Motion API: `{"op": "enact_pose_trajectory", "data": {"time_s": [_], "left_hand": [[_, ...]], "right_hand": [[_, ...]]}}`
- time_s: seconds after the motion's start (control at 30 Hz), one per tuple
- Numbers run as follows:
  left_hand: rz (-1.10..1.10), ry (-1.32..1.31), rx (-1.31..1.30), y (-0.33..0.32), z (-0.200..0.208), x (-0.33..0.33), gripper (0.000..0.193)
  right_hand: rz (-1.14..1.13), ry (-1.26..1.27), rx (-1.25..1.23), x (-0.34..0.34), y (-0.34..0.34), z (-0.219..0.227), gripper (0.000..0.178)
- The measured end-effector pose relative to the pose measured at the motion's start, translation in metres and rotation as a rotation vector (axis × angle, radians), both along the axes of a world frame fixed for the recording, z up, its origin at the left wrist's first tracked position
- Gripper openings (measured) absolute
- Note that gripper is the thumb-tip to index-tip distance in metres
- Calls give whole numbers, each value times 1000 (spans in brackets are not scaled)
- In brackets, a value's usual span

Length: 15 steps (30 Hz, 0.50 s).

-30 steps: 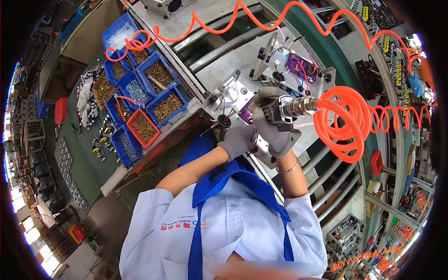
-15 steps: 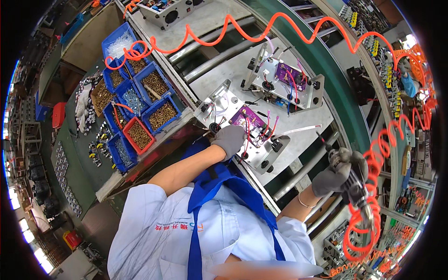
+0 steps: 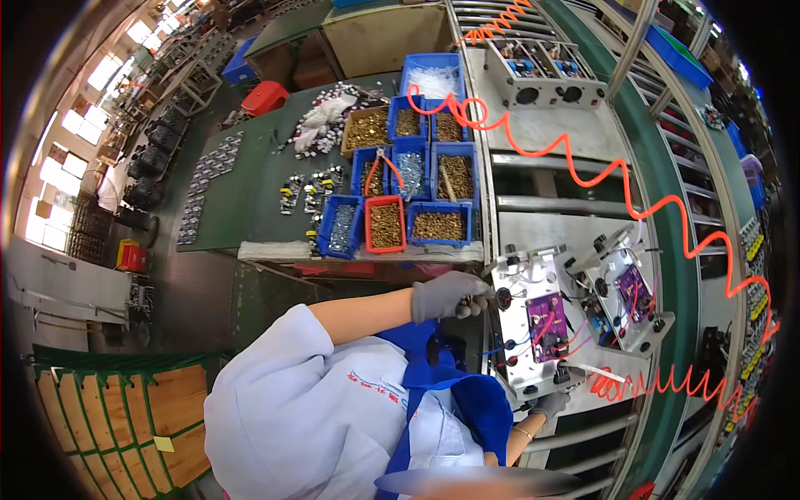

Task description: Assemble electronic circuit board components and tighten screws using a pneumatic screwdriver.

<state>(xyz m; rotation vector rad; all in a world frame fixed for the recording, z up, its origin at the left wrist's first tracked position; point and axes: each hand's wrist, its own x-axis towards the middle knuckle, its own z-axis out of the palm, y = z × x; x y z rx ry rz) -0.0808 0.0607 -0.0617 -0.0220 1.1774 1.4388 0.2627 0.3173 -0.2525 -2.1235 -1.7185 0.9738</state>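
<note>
Clear plastic bag (image 3: 434, 81) in blue bin (image 3: 433, 62)

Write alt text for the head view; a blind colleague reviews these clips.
A person's grey-gloved left hand grips the edge of a white metal panel with a purple circuit board, while the grey-gloved right hand holds its lower end. Blue and red bins of brass screws sit beyond, under an orange coiled hose.

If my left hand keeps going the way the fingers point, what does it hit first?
Your gloved left hand points right, at the near edge of the metal panel with the purple circuit board. It looks already touching there, though depth is unclear.
</note>
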Motion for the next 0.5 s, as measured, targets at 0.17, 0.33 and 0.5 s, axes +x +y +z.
{"op": "enact_pose_trajectory", "data": {"time_s": [0.17, 0.33, 0.5], "left_hand": [[423, -230, 87, -47, -28, -48, 28], [431, -527, 89, -94, -33, -91, 28], [495, -580, 336, -167, -63, -168, 20]], "right_hand": [[176, -60, -133, -20, 2, 31, 55], [65, 322, 326, 11, -5, 91, 58], [-241, 336, 762, -36, -86, 222, 45]]}}
